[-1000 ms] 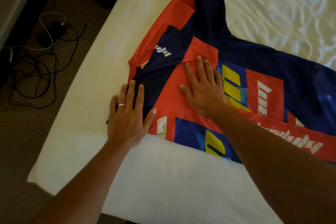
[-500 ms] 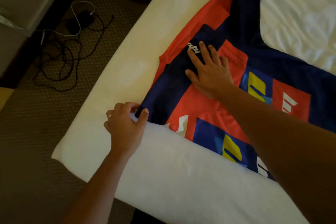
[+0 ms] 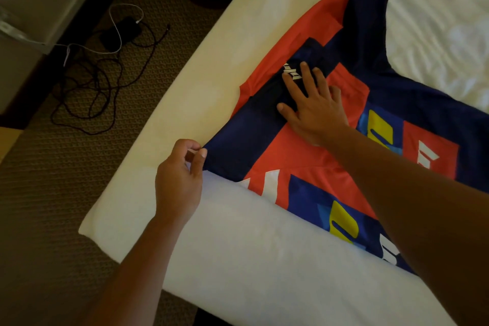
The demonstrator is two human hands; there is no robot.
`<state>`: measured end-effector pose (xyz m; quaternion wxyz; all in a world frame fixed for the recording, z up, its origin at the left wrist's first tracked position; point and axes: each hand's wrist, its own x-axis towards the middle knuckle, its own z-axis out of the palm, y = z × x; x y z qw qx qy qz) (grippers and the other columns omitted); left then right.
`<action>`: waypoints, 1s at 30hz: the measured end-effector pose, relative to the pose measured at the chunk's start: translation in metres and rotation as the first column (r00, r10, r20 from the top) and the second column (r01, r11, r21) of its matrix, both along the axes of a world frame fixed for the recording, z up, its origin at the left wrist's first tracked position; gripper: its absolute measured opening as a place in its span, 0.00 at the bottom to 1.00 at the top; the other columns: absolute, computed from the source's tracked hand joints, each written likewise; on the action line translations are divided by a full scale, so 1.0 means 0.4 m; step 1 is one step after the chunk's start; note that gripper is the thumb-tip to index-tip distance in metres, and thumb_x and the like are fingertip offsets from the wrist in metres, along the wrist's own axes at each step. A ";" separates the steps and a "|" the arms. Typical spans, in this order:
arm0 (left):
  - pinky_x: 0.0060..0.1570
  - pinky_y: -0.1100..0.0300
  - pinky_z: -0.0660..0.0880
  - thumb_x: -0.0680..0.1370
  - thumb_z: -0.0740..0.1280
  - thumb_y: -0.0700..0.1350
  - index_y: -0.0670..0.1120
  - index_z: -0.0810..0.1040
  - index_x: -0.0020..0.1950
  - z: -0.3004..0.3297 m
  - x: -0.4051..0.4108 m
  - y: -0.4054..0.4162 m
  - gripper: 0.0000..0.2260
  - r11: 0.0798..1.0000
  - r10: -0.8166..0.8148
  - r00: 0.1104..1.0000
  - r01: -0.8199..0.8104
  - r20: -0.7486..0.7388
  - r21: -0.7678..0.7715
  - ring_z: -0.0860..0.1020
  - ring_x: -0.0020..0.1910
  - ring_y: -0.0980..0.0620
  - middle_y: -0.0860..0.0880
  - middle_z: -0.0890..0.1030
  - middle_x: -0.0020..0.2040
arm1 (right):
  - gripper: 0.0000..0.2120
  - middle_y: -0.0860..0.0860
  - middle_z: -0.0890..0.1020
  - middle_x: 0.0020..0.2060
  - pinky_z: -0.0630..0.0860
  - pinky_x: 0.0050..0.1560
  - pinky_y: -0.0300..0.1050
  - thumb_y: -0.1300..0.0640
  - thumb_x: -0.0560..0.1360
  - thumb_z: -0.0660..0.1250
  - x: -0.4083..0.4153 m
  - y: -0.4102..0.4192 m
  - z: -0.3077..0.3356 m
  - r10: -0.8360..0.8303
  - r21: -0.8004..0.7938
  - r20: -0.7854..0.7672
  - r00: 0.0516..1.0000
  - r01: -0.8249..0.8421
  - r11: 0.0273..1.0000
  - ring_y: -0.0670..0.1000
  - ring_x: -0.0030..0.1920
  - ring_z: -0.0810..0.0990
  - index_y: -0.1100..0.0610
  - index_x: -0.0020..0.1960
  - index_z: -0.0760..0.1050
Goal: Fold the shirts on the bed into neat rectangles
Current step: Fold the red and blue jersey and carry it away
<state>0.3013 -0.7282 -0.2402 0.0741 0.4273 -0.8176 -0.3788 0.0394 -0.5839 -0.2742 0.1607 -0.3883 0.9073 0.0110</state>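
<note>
Left hand (image 3: 178,182) seemingly pinching shirt (image 3: 412,103) corner — right hand (image 3: 315,106) flat, fingers spread.

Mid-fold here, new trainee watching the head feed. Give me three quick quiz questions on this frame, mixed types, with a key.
1. True or false: the right hand lies flat, fingers straight, on the red, navy and yellow printed jersey shirt.
2. Which corner does the left hand pinch? A) collar B) near navy corner C) far sleeve cuff
3. Fill in: the shirt lies on the white ____.

Key: 1 true; 2 B; 3 bed.
</note>
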 end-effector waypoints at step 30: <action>0.75 0.37 0.54 0.82 0.47 0.67 0.46 0.54 0.83 -0.119 -0.120 0.110 0.36 0.648 -0.454 0.706 0.680 0.544 -0.341 0.56 0.81 0.40 0.41 0.51 0.83 | 0.21 0.60 0.71 0.64 0.68 0.59 0.59 0.60 0.71 0.68 -0.162 -0.096 0.078 0.027 0.027 -0.226 0.974 -0.021 0.999 0.63 0.65 0.67 0.59 0.64 0.73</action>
